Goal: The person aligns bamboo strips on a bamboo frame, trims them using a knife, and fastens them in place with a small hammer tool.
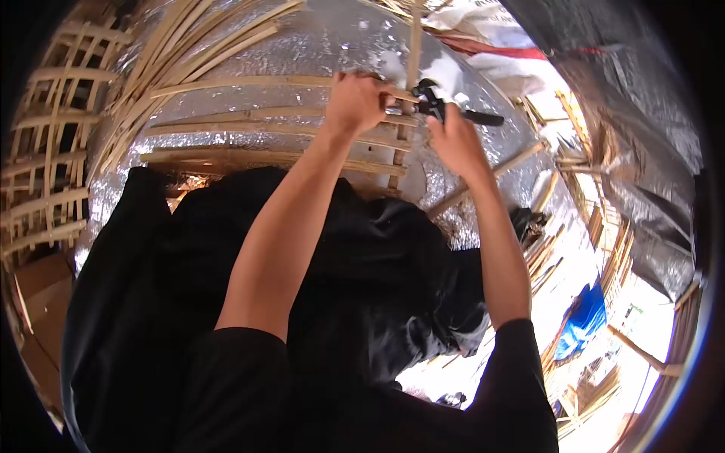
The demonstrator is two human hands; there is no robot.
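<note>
Several bamboo strips (249, 132) lie side by side over a silvery sheet, their right ends meeting an upright bamboo piece (399, 155). My left hand (356, 104) is closed round the right part of the topmost strip (249, 80), close to that upright piece. Just to the right, my right hand (455, 140) grips a black tool (429, 100) with a dark handle (483, 118) sticking out to the right. The tool's head is at the end of the strip. My fingertips are partly hidden.
Loose bamboo strips (189, 45) fan out at the upper left. A woven bamboo lattice (49, 136) stands at the far left. At the lower right lie a blue sheet (581, 323) and more strips. Dark plastic sheeting (634, 98) hangs at the right.
</note>
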